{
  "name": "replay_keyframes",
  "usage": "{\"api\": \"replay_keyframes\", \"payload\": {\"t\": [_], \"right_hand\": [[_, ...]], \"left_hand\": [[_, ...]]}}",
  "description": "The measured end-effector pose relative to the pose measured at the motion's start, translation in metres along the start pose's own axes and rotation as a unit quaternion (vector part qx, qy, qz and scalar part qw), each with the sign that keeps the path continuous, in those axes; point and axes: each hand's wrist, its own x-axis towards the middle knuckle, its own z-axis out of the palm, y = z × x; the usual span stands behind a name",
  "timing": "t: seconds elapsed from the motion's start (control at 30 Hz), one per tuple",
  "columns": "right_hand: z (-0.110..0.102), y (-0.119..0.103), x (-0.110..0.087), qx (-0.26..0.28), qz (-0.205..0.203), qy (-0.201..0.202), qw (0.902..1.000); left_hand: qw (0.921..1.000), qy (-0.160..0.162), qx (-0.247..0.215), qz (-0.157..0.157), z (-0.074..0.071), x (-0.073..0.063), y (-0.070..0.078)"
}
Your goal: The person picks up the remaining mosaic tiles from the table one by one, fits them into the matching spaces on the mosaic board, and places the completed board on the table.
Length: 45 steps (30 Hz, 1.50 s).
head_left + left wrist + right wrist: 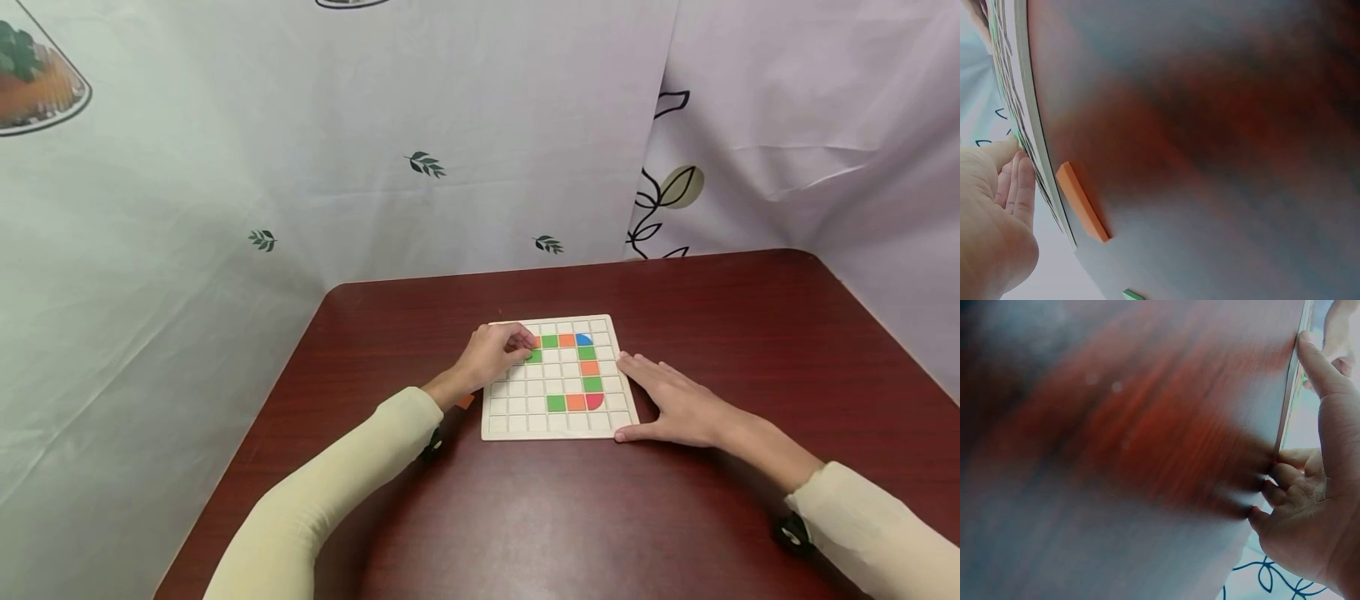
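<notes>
A pale square grid board (517,423) lies on the table, with orange, green, blue and red tiles forming part of a ring. My left hand (491,354) reaches over the board's left side, its thumb and forefinger pinching a green tile (534,357) at a grid square below an orange tile. At the board's right edge rests my right hand (675,406), fingers extended along the side and thumb near the front corner. In the right wrist view, the right fingertips (1260,514) touch the tabletop beside the board.
An orange tile (1083,203) lies on the dark red table (525,517) left of the board, partly behind my left wrist in the head view. The left wrist view also shows a green piece (1133,294). Printed cloth (480,125) hangs behind the table.
</notes>
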Motion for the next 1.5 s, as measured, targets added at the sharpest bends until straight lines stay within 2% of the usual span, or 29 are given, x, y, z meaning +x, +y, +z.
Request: {"api": "replay_keyframes", "payload": {"t": [0.43, 0.7, 1.03, 1.5], "right_hand": [[0.000, -0.001, 0.000, -0.001, -0.001, 0.000, 1.0000], [0.000, -0.001, 0.000, 0.004, 0.000, 0.002, 1.0000], [0.001, -0.002, -0.001, -0.002, -0.006, 0.009, 0.9999], [0.000, -0.003, -0.002, -0.005, -0.006, 0.005, 1.0000]], "left_hand": [[0.9996, 0.026, -0.003, -0.004, -0.016, 0.003, -0.001], [0.9989, 0.044, 0.015, -0.005, -0.041, 0.003, -0.004], [0.9974, 0.071, 0.011, -0.007, -0.070, 0.000, -0.008], [0.9949, 0.097, -0.008, -0.027, -0.104, -0.016, -0.029]]}}
